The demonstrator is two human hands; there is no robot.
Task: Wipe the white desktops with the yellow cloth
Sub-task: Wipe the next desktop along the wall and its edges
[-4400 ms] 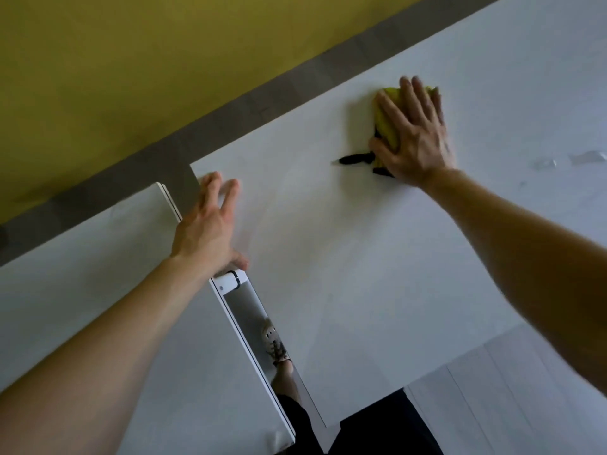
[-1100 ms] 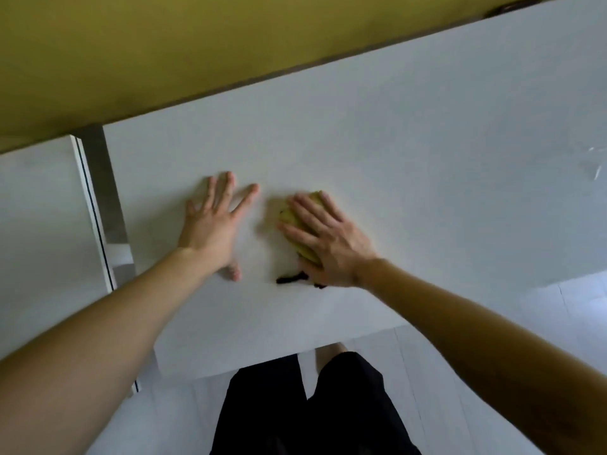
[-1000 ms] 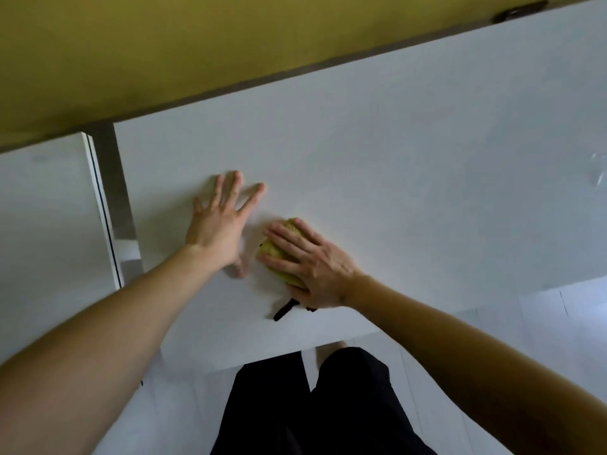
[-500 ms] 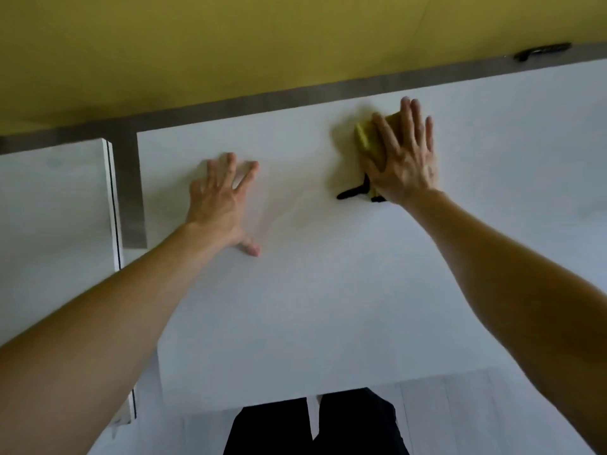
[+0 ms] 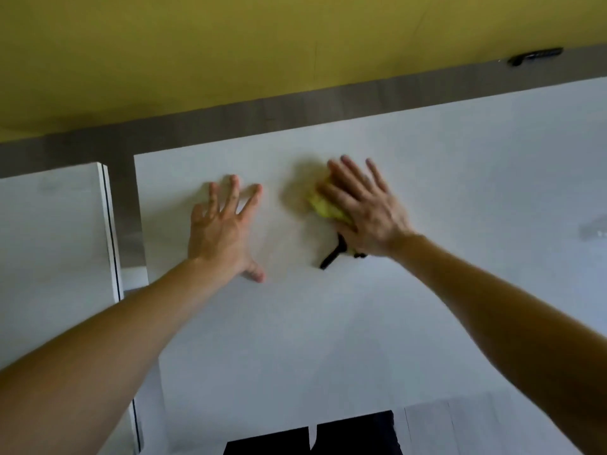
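- Far left: a second white desktop [image 5: 49,241] is sitting apart from the main one, with a narrow gap [image 5: 131,224] between them that is showing grey.
- The left forearm is coming in from the bottom left. The left hand [image 5: 223,231] is lying palm down on the main white desktop [image 5: 328,339], fingers straight and splayed, thumb out toward the near side, gripping nothing.
- Bottom centre: black trousers [image 5: 312,435] are showing below the desktop's near edge.
- The yellow cloth [image 5: 323,206] is lying bunched on the main desktop, toward its far edge, right of the left hand and apart from it. The right hand is covering most of it, so only its left side is showing.
- A black strap [image 5: 333,256] is sticking out from under the heel of the right hand toward the near side, flat on the desktop. Can't tell how it joins the cloth.
- The right hand [image 5: 364,208] is pressing flat on the cloth, fingers straight, slightly spread and pointing far-left, not curling round it. It is motion-blurred.
- Bottom right: pale floor planks [image 5: 460,421] are showing beside the trousers.
- Behind both desks a grey band [image 5: 328,100] is running along the foot of a yellow wall [image 5: 230,44]. A small dark object [image 5: 535,56] is lying on the band at top right, too small to identify.
- Far right edge: a clear glossy scrap [image 5: 594,228] is lying on the main desktop, too blurred to identify.
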